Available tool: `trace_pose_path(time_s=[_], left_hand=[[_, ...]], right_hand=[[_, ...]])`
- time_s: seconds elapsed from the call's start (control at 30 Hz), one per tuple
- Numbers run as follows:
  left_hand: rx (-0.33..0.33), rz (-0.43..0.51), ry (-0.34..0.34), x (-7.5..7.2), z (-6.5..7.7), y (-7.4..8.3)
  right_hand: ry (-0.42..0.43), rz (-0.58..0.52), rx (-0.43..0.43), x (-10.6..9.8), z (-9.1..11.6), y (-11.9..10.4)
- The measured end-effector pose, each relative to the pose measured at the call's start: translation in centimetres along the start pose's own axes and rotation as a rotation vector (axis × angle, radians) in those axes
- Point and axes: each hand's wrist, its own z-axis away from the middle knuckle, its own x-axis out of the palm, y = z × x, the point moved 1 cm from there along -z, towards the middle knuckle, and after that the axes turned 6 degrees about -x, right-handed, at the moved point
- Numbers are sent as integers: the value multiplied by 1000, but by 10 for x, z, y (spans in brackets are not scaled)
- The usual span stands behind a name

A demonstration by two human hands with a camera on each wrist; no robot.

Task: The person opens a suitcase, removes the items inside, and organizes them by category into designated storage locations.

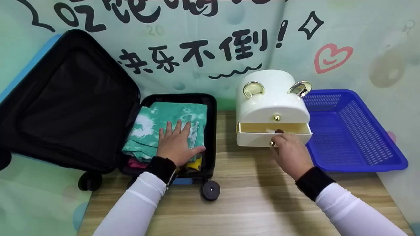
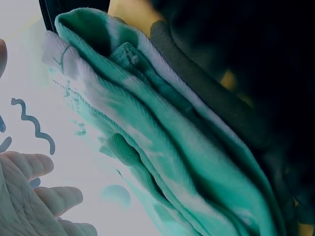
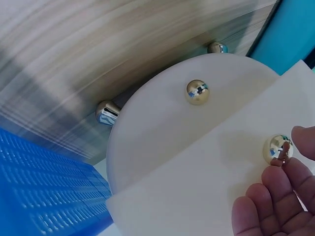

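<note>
My left hand (image 1: 175,144) rests flat, fingers spread, on folded green-and-white tie-dye clothing (image 1: 146,131) in the open suitcase (image 1: 212,137). In the left wrist view, its fingers (image 2: 59,199) extend beside the layered cloth (image 2: 162,128). My right hand (image 1: 290,154) is at the white storage box (image 1: 269,95), whose lower drawer (image 1: 252,139) is pulled partly out. Its thumb and fingertips pinch at the round gold drawer knob (image 3: 278,148). A small pale item (image 1: 270,131) and something dark show inside the drawer, near the fingers.
The suitcase's black-lined lid (image 1: 72,105) leans open at the left. A blue perforated basket (image 1: 347,137) stands right of the box. Gold ear-shaped pieces (image 1: 254,89) stick up from the box top. Behind the wooden table (image 1: 242,203) hangs a printed cloth (image 1: 183,49).
</note>
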Motion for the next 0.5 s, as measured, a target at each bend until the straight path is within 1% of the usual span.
trace_pose_path(time_s=[0.5], left_hand=[[-5,-3,5,4,-2,-1]], right_hand=[[26,14,26,16,-19,16]])
